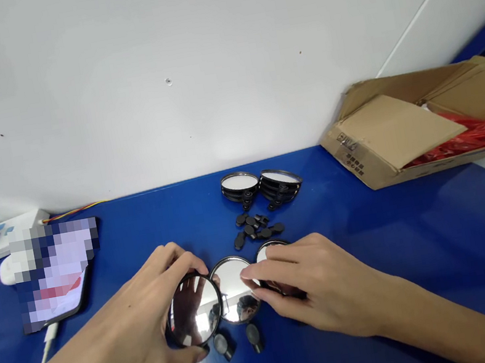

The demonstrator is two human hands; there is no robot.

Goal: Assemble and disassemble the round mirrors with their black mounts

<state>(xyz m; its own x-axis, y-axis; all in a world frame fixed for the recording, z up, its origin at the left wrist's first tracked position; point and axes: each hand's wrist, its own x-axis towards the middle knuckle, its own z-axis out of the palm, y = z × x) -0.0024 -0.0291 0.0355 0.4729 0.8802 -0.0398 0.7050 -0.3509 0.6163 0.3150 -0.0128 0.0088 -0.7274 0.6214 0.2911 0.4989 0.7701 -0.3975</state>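
Observation:
A small round mirror (195, 312) with a black rim is gripped at its edge by my left hand (153, 313), fingers at the top and thumb at the bottom. It is slightly tilted and overlaps the left edge of a middle round mirror (231, 283) lying face up. My right hand (316, 278) is closed, its thumb and forefinger meeting at the middle mirror's right edge; whatever they pinch cannot be made out. Beneath that hand a third round mirror (262, 254) is partly hidden. Two black swivel mounts (222, 346) sit just in front of the mirrors.
Behind the hands are several loose black mounts (251, 229) and two stacks of round mirrors (239, 183) near the white wall. An open cardboard box (385, 137) with red plastic stands at right. A phone (64, 275), cable and white power strip (20, 227) occupy the left.

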